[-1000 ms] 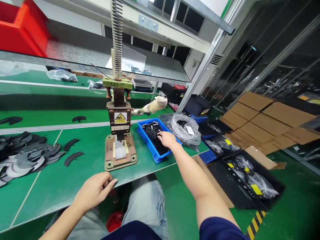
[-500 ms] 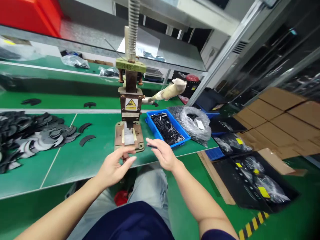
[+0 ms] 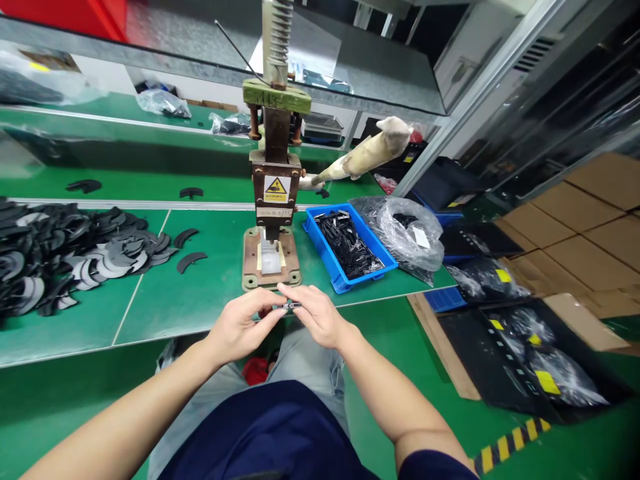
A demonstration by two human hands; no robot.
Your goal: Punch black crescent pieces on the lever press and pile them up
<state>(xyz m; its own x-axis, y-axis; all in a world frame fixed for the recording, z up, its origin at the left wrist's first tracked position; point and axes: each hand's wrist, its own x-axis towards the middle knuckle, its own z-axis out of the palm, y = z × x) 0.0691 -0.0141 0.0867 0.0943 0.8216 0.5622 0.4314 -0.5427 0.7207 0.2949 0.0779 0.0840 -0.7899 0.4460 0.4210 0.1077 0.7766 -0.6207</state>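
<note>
My left hand (image 3: pixel 243 328) and my right hand (image 3: pixel 323 319) meet just in front of a hand press (image 3: pixel 277 193). Between their fingertips is a small dark strip-like part (image 3: pixel 289 305), mostly covered by the fingers. Both hands are closed in a pinch on it. Behind them, the press base (image 3: pixel 251 270) carries a pale metal fixture (image 3: pixel 271 259) under the ram. To the right of the base, a blue bin (image 3: pixel 341 283) holds many small black parts (image 3: pixel 345 243). Curved black pieces (image 3: pixel 110 250) lie heaped on the left of the green bench.
Two loose curved pieces (image 3: pixel 191 261) lie left of the press. A cloth-wrapped lever (image 3: pixel 370 152) sticks out to its right. A plastic bag (image 3: pixel 407 233) rests beyond the bin. Black trays (image 3: pixel 505 380) and cartons (image 3: pixel 590 227) stand at the right; a shelf (image 3: pixel 200 63) crosses behind.
My hands have come together: the part, earlier in my right hand alone, is now between the fingertips of both. My left fingers have closed. The camera view has shifted slightly.
</note>
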